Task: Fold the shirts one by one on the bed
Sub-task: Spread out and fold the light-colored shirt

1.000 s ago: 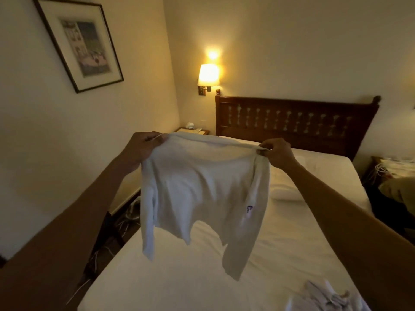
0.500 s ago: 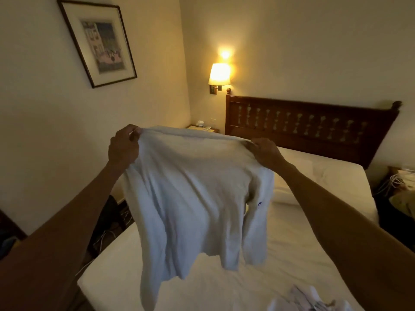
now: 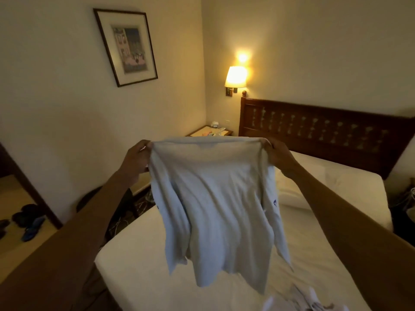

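At centre left, the left hand [image 3: 134, 161] pinches one top corner of a pale long-sleeved fabric shirt [image 3: 215, 205] — fingers curled round the cloth. The shirt hangs mid-frame above the white-sheeted bed [image 3: 139, 272]. At centre right, the right hand [image 3: 279, 157] grips the other corner.

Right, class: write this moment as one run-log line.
phase: shirt held up | left hand grips white shirt at top edge | right hand grips top edge | shirt hangs unfolded above bed

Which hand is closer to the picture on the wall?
Left. The left hand is below the picture; the right hand is across the shirt, farther away.
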